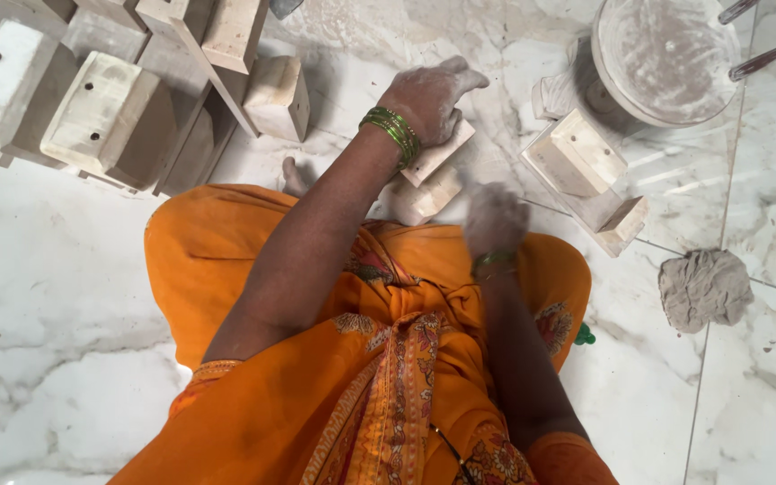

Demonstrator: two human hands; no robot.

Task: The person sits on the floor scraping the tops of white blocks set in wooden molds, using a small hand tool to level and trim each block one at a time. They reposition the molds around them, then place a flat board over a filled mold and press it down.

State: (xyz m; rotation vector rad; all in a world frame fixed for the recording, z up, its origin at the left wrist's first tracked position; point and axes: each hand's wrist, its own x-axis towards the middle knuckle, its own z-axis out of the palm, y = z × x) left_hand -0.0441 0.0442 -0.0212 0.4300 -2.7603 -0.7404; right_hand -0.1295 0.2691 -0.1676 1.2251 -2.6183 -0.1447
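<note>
My left hand (428, 97), dusted white and wearing green bangles, presses down on a pale flat slab (446, 151) that lies on top of a whitish mould block (426, 198) in front of my knees. My right hand (494, 218) is blurred with motion just to the right of that block, its fingers curled; I cannot tell whether it holds anything. An orange garment covers my lap below both hands.
Several white rectangular moulds (101, 112) are stacked at the upper left, one small block (276, 97) near them. More mould pieces (586, 171) lie to the right beside a round dusty basin (666, 58). A grey clay lump (704, 287) sits on the marble floor.
</note>
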